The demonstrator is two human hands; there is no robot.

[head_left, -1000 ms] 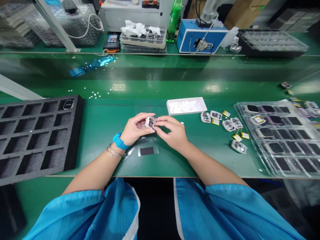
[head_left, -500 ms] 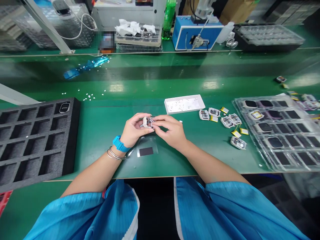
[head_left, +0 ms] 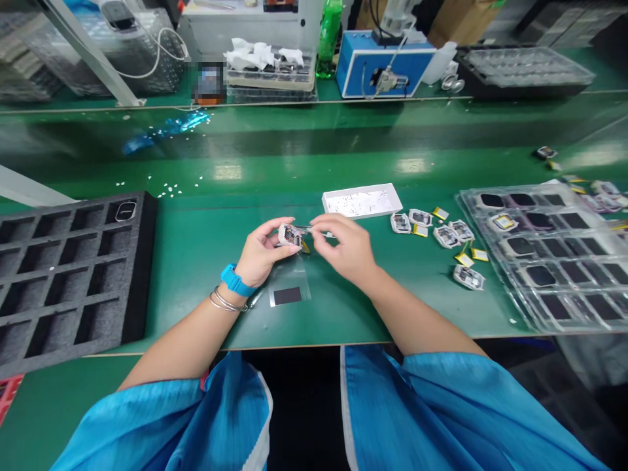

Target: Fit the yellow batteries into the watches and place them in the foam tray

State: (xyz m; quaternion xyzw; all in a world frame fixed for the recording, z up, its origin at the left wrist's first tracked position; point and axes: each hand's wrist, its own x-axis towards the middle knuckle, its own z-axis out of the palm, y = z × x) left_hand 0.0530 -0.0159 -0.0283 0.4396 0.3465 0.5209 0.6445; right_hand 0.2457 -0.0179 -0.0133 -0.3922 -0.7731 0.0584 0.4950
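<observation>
My left hand (head_left: 265, 248) holds an open smartwatch case (head_left: 290, 235) by its edges, its inner parts facing up and to the right. A small yellow battery (head_left: 305, 247) hangs at the case's right side. My right hand (head_left: 346, 248) pinches thin metal tweezers (head_left: 305, 229), their tip at the case's upper right edge. Below the hands, a clear film with a dark rectangle (head_left: 287, 296) lies on the green bench. To the right are several more open watch cases (head_left: 468, 277) with yellow batteries (head_left: 479, 254).
A shallow white tray (head_left: 362, 201) with tiny dark pieces stands behind my right hand. At left is a black foam tray (head_left: 140, 275) holding one watch. Stacked clear plastic trays (head_left: 534, 320) with dark screens lie at right. A blue machine (head_left: 353, 72) sits on the back shelf.
My right hand has moved slightly right, away from the case, and the tweezers now show between its fingers and the case. The yellow battery has come into view. My left hand keeps its hold.
</observation>
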